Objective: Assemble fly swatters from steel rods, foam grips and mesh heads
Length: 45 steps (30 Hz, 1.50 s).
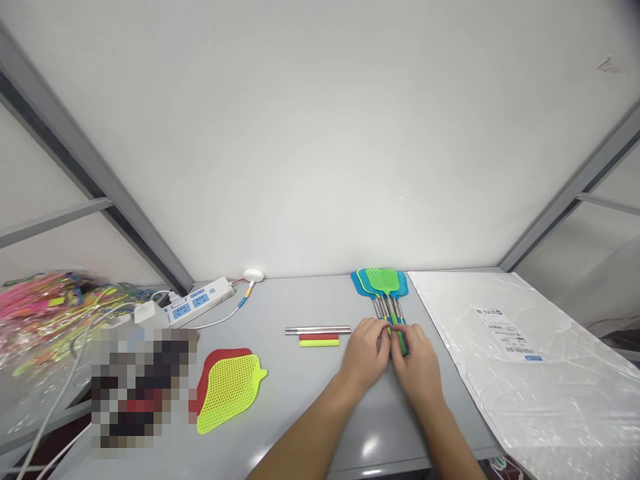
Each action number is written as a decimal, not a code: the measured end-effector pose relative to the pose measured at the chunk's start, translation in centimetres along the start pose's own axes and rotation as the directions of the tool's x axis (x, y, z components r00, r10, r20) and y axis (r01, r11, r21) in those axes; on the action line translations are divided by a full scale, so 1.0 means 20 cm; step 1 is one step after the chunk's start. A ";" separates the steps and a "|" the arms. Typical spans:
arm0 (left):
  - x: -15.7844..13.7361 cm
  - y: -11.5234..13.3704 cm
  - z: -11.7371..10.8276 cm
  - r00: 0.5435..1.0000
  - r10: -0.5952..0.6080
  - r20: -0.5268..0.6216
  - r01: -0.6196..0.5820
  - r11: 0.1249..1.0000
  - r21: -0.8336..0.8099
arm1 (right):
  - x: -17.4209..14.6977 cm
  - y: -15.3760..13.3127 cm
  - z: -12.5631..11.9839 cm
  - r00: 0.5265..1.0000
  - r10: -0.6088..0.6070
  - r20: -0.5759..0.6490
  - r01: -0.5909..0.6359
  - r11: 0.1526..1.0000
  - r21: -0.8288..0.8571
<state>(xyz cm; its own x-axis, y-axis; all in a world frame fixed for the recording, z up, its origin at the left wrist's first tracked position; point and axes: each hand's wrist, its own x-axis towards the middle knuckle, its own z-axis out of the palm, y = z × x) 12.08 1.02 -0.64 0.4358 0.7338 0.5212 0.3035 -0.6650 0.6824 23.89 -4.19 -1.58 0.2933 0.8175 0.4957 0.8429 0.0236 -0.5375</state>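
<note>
A bunch of fly swatters point(384, 279) with green and blue heads lies toward the back of the table, their metal rods running down to green and blue handles. My left hand point(367, 351) is closed at the left side of these handles. From the right, my right hand point(418, 363) closes on them too, and the thumbs nearly meet over the handles. My fingertips are partly hidden. Left of my hands lie metal rods point(318, 330), a red handle point(319, 337) and a yellow handle point(319, 343). Farther left, a yellow swatter head point(233, 388) overlaps a red swatter head point(204, 380).
A white plastic package point(480, 373) with a label covers the table's right side. At the left are a power strip point(200, 301) with cables, a white round device point(253, 275), a blurred-out item point(145, 393) and bagged colourful swatters point(55, 313). A wall stands behind.
</note>
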 end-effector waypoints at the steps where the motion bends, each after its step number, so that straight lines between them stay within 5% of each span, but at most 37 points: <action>1: 0.00 0.00 -0.01 1.000 -0.007 -0.008 0.007 1.000 0.006 | -0.01 0.00 0.00 0.999 -0.028 -0.018 0.028 0.999 0.024; 8: -0.10 0.02 -0.17 0.991 -0.061 -0.116 0.068 0.996 0.058 | -0.12 0.00 -0.01 0.981 -0.168 -0.098 0.180 0.976 0.120; 17: -0.49 -0.01 -0.44 0.978 -0.148 -0.146 0.183 0.947 0.264 | -0.32 -0.09 -0.01 0.937 -0.334 0.104 0.312 0.932 0.185; 26: -0.47 0.00 -0.40 0.967 -0.247 -0.066 0.244 0.819 0.519 | -0.28 -0.08 0.00 0.945 -0.228 0.233 0.188 0.965 0.182; 37: -0.48 0.05 -0.40 0.945 -0.297 -0.141 0.323 0.762 0.561 | -0.24 -0.12 0.00 0.884 -0.157 0.440 0.144 0.988 0.064; 45: -0.50 0.05 -0.39 0.935 -0.317 -0.162 0.346 0.707 0.617 | 0.08 -0.32 0.13 0.851 -0.177 0.494 0.240 0.968 -0.067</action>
<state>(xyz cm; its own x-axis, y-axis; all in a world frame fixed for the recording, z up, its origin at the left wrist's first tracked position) 1.52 -5.90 -1.12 0.1741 0.9189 0.3541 0.8879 -0.3019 0.3470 17.91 -1.51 0.93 -0.1220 0.9760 0.1802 0.9170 0.1803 -0.3559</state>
